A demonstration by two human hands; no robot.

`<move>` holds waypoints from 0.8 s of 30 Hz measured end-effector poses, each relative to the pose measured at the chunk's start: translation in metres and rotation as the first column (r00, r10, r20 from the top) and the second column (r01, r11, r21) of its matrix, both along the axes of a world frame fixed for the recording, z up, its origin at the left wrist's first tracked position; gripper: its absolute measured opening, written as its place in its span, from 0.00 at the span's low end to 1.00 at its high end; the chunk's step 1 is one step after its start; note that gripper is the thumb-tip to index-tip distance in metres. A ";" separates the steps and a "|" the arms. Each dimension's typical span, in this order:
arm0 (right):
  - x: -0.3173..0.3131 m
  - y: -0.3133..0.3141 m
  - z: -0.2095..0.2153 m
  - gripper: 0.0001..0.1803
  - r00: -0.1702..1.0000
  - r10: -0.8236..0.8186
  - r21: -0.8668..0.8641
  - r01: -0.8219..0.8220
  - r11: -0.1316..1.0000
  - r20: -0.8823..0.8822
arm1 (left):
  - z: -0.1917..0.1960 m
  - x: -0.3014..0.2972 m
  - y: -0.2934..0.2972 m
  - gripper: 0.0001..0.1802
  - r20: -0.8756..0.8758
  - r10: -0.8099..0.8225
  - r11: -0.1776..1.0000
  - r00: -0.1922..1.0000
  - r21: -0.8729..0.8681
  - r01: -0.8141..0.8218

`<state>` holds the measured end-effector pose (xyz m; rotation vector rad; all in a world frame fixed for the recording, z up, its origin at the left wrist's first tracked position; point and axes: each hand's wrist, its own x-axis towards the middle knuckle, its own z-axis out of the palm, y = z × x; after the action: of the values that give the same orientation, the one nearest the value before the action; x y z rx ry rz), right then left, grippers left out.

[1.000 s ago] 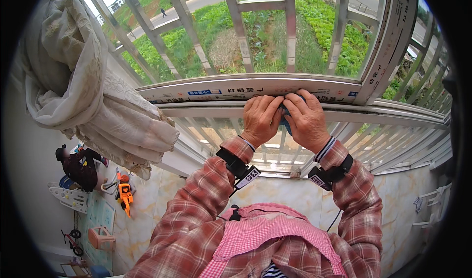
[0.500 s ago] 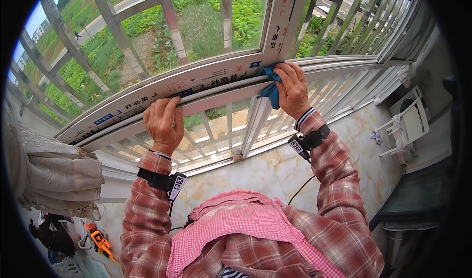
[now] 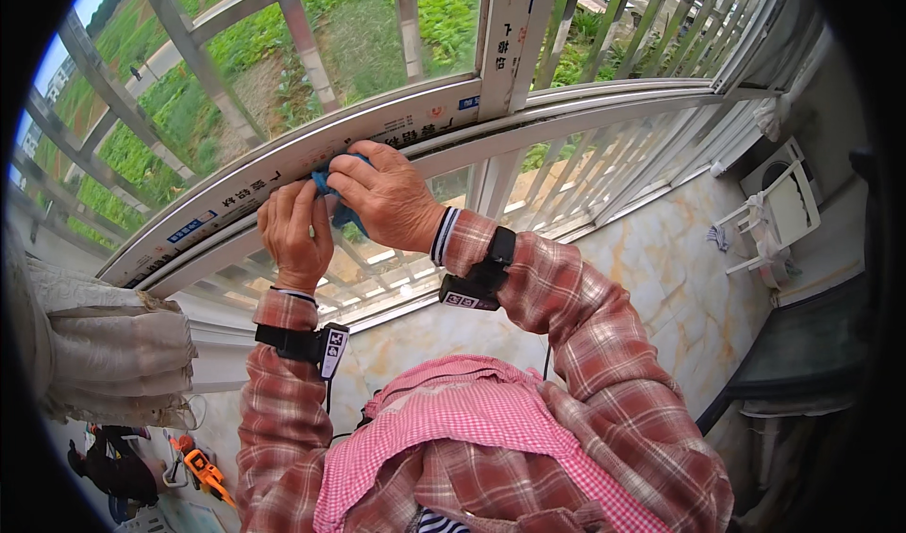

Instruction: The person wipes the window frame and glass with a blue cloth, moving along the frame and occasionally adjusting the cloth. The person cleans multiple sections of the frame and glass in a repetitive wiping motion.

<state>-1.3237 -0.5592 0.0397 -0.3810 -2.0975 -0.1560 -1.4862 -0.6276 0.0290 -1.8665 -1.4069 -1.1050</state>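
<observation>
A blue cloth (image 3: 351, 220) is bunched in my right hand (image 3: 392, 198), whose closed fingers press it onto the lower rail (image 3: 255, 196) of a sliding window. Part of the cloth hangs below the fingers on the room side. Just to the left, my left hand (image 3: 297, 239) has its fingers together and hooked over the same rail. Its fingertips almost meet the right hand and the cloth. Both wrists carry black straps with small printed tags.
Metal bars (image 3: 302, 38) stand outside the glass, with green plots beyond. A gathered curtain (image 3: 118, 349) hangs at left, above an orange tool (image 3: 203, 472) on the floor. At right are a white chair (image 3: 788, 203) and a dark-topped table (image 3: 793, 344).
My right hand has slid left along the rail with the blue cloth, from beside the upright post to beside my left hand. The left hand stays on the rail. The view has shifted slightly.
</observation>
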 end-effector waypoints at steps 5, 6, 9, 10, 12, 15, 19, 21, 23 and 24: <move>0.068 0.025 0.001 0.15 0.984 -0.172 0.058 0.169 0.984 0.053 | 0.008 0.001 -0.003 0.13 -0.016 -0.034 0.999 0.999 0.015 0.034; 0.087 0.032 0.002 0.14 0.980 -0.193 0.046 0.191 0.980 0.043 | 0.009 0.002 -0.003 0.13 0.002 -0.024 1.000 1.000 -0.002 0.024; 0.151 0.051 0.006 0.14 0.934 -0.350 0.059 0.347 0.936 0.071 | 0.009 0.004 -0.005 0.12 0.039 -0.023 0.999 0.999 -0.027 0.024; 0.171 0.057 0.007 0.13 0.921 -0.385 0.054 0.382 0.923 0.060 | 0.008 0.005 -0.006 0.12 0.051 0.000 0.999 0.999 -0.049 0.002; 0.199 0.068 0.010 0.14 0.915 -0.401 0.051 0.399 0.916 0.049 | 0.005 0.005 -0.003 0.12 0.062 0.005 1.000 0.998 -0.006 -0.005; 0.210 0.075 0.012 0.13 0.925 -0.377 0.038 0.376 0.926 0.046 | 0.001 0.005 -0.002 0.10 0.099 0.045 0.999 0.994 0.021 -0.048; 0.180 0.063 0.010 0.11 0.951 -0.297 0.026 0.296 0.955 0.082 | 0.002 0.008 0.004 0.08 0.104 0.070 0.993 0.992 0.089 -0.080; 0.157 0.054 0.010 0.11 0.968 -0.241 -0.031 0.243 0.969 0.074 | 0.001 0.010 0.006 0.09 0.112 0.087 0.990 0.990 0.100 -0.098; 0.133 0.045 0.010 0.11 0.983 -0.161 -0.038 0.165 0.986 0.088 | -0.001 0.011 0.007 0.08 0.118 0.101 0.988 0.988 0.108 -0.114; 0.121 0.041 0.009 0.11 0.984 -0.156 -0.008 0.158 0.987 0.081 | -0.001 0.010 0.007 0.09 0.113 0.102 0.987 0.988 0.116 -0.115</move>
<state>-1.2029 -0.5183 0.0490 -0.5574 -2.1481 -0.2529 -1.4758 -0.6206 0.0280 -1.6473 -1.4475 -1.2233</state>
